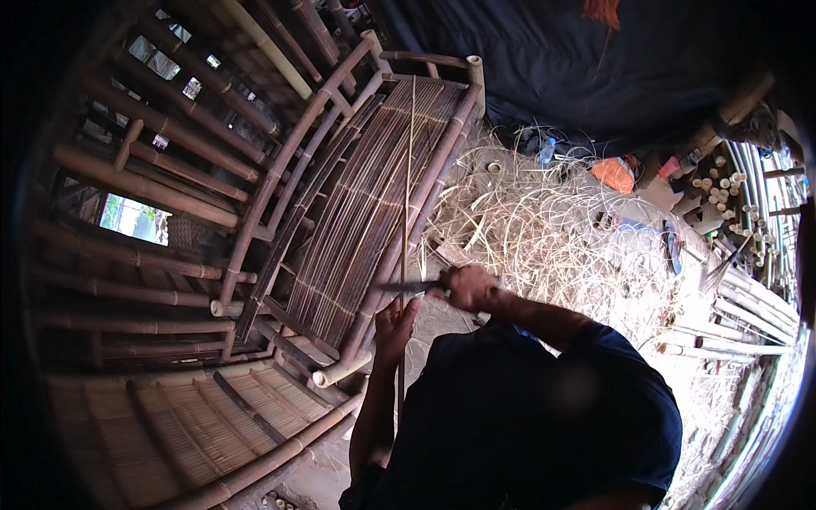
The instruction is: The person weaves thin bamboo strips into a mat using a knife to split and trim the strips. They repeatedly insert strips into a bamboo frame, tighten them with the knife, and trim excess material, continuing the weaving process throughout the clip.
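My right hand [469, 287] is closed round the handle of a knife [410, 287]. Its blade points left and lies across a long, thin bamboo strip [410, 161]. Just below the blade, my left hand [393, 330] grips the strip, fingers upward and partly hidden. From there the strip runs away from me over the slatted bamboo bench [361, 200], and its near end passes down beside my body. The blade is slightly blurred, so I cannot tell whether it touches the strip.
Curly shavings [544, 221] cover the floor right of the bench. Beyond them are an orange bag [614, 174], a clear bottle [546, 153] and stacked bamboo poles [722, 187]. A dark sheet [544, 68] hangs at the back. Another bamboo bench [178, 416] stands at the near left.
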A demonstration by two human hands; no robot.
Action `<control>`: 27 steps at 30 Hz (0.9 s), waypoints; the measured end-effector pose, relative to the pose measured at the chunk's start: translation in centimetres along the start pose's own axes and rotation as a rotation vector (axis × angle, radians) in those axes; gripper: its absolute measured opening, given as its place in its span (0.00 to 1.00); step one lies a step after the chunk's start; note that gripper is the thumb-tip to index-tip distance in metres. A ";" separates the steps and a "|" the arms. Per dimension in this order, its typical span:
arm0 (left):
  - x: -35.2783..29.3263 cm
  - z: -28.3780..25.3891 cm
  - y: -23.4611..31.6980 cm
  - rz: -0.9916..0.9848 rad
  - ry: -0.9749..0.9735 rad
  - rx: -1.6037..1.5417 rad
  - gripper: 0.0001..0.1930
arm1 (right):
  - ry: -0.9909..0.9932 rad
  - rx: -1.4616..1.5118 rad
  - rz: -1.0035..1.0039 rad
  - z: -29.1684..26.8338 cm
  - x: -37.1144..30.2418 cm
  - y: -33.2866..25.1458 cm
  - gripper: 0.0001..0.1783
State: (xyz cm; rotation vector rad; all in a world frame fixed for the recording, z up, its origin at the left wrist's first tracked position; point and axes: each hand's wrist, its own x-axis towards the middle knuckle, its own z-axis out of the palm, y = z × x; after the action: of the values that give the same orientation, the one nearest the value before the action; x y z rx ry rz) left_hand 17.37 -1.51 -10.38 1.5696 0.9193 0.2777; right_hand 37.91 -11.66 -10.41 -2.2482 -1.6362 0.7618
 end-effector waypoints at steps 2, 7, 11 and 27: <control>-0.2 0.0 0.4 0.059 -0.034 -0.120 0.14 | 0.182 -0.015 -0.144 0.6 -0.2 -1.2 0.38; -4.5 -0.7 1.2 0.203 0.019 0.310 0.15 | 0.673 -0.046 -0.158 -1.2 6.4 4.1 0.36; -11.5 -2.3 2.8 0.180 0.012 0.562 0.24 | 1.359 -0.940 -0.090 -7.2 11.7 12.5 0.34; -8.8 -5.4 0.4 0.050 -0.077 0.480 0.24 | 0.362 1.385 0.061 -8.9 12.2 3.0 0.20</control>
State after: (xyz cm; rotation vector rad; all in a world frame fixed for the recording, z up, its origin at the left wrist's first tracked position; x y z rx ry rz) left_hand 8.27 -3.63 -5.90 2.0298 0.9302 0.0279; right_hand 48.06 -0.43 -7.67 -1.2615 -0.4848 0.9682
